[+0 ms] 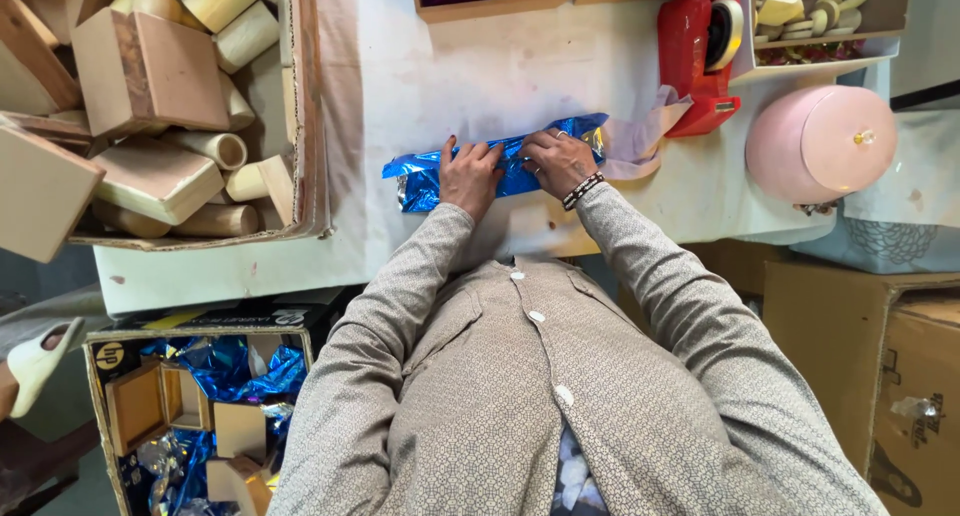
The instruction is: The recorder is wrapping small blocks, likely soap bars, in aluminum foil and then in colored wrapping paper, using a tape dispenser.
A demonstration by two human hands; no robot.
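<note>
Pressing flat, left hand (469,177) and right hand (558,162) rest side by side atop a blue foil-wrapped parcel (500,162) on the white worktop (480,66), fingers spread, not clenched.

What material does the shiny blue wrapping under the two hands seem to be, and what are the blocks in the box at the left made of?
The blue wrapping under the left hand and right hand looks like metallic foil or foil-coated film: mirror glints, sharp crinkles, a silver underside at its left end. The blocks appear to be pale unfinished wood: matte faces with darker streaks. The cylinders among them may be wood or cardboard.

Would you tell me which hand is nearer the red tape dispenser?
Right. The right hand lies just below-left of the red tape dispenser; the left hand is farther left.
</note>
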